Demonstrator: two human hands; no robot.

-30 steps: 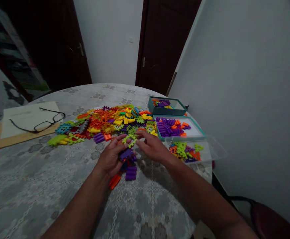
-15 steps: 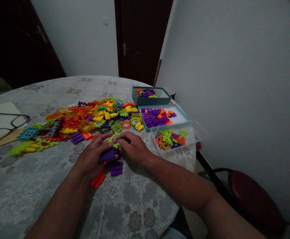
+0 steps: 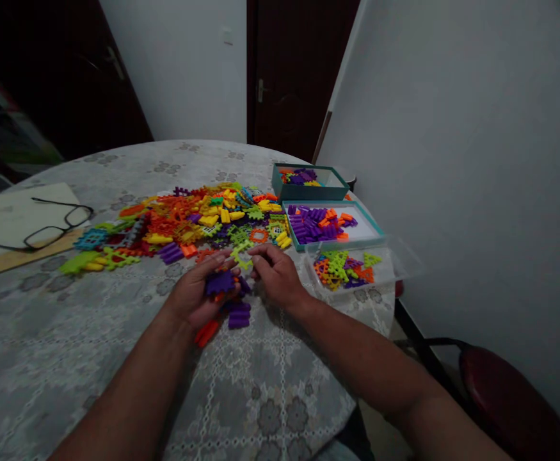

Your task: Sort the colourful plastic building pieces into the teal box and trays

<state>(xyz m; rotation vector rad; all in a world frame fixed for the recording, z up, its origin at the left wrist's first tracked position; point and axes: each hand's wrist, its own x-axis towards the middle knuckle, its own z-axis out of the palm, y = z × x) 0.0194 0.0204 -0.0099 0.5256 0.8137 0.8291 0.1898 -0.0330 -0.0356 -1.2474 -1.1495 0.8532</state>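
Observation:
My left hand (image 3: 197, 291) is curled round a purple toothed plastic building piece (image 3: 219, 282), with bits of orange and more purple showing beneath it. Between my two hands is a lime-green notched building piece (image 3: 242, 255), pinched by the fingertips of my right hand (image 3: 280, 276). My left fingertips come close to its other side; whether they touch it I cannot make out. On the cloth just below my left hand lie a ribbed purple piece (image 3: 239, 315) and an orange piece (image 3: 207, 333).
A heap of mixed plastic pieces (image 3: 178, 218) spreads beyond my hands. To the right stand a dark green box (image 3: 308, 192), a teal-edged tray (image 3: 368, 224) and a clear container (image 3: 390, 272), all with pieces inside. Eyeglasses (image 3: 44, 237) rest on the left.
The whole view has swung, so everything sits further right. The lime-green piece has turned and shows its open notched outline more plainly, and my right hand has drawn slightly away from my left.

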